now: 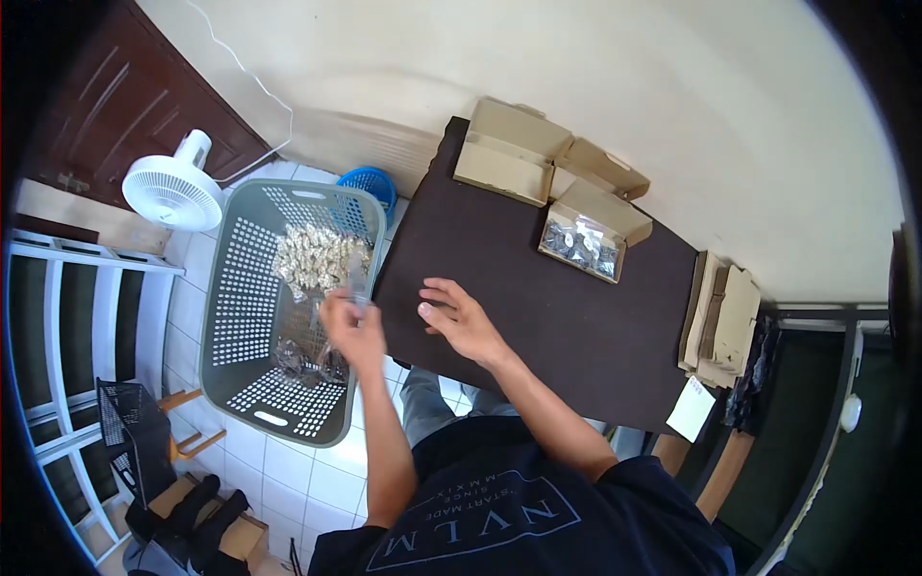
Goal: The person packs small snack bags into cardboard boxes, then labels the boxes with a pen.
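My left hand (353,331) is over the near side of a large grey-green laundry basket (240,384). Its fingers are closed on a small clear plastic packet (358,278), blurred, its contents too indistinct to name. Behind the packet, a heap of cream-coloured bundled pieces (312,254) lies in the basket, with dark pieces in clear bags (291,357) lower down. My right hand (463,324) hovers above the dark table's left part, fingers apart and holding nothing. Farther back on the table, an open cardboard box (626,261) contains several clear packets with dark pieces (581,244).
More open cardboard boxes (509,149) stand at the table's back edge. Stacked cardboard (725,317) and a pale paper note (691,408) are at the right end. A white fan (173,192) and a blue basket (370,180) stand beyond the laundry basket.
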A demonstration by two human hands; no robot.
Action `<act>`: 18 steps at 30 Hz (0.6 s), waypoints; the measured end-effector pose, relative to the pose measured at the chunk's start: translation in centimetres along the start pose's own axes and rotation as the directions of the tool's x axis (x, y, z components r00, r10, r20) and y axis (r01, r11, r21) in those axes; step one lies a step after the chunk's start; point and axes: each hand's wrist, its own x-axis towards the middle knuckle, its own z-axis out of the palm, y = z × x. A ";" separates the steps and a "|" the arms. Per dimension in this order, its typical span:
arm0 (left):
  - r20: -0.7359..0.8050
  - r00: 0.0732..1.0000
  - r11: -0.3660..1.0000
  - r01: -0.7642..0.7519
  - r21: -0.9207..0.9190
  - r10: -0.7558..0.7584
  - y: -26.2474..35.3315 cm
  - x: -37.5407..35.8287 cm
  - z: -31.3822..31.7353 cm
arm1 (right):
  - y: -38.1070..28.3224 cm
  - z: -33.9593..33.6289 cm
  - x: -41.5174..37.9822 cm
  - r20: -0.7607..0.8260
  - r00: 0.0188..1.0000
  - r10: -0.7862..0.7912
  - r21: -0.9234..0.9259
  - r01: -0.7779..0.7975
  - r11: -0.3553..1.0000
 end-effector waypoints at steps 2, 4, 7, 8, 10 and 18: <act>0.128 0.990 0.998 -0.057 0.021 0.054 4.2 -3.6 1.7 | -0.4 -0.6 -0.8 -0.005 1.000 0.022 0.083 -0.021 0.996; 0.320 0.947 0.999 -0.025 -0.029 0.033 8.0 -7.1 2.5 | 1.0 -2.3 -1.6 -0.041 0.997 -0.071 -0.097 0.067 0.993; 0.538 0.816 0.976 -0.145 -0.160 0.210 11.2 -8.8 2.3 | 0.4 -7.2 -3.6 0.030 0.999 -0.030 0.074 0.028 0.997; 0.588 0.763 0.963 -0.203 -0.176 0.268 12.1 -8.8 1.8 | 0.3 -8.7 -4.7 0.048 0.997 -0.064 0.151 0.056 0.987; 0.619 0.777 0.849 0.247 -0.467 0.115 11.6 -9.7 2.4 | -1.8 -11.3 -6.8 0.122 0.991 -0.051 0.276 0.016 0.961; 0.703 0.707 0.761 0.414 -0.499 0.077 17.8 -6.5 5.7 | -5.3 -14.2 -11.0 0.262 0.950 -0.172 0.398 0.056 0.916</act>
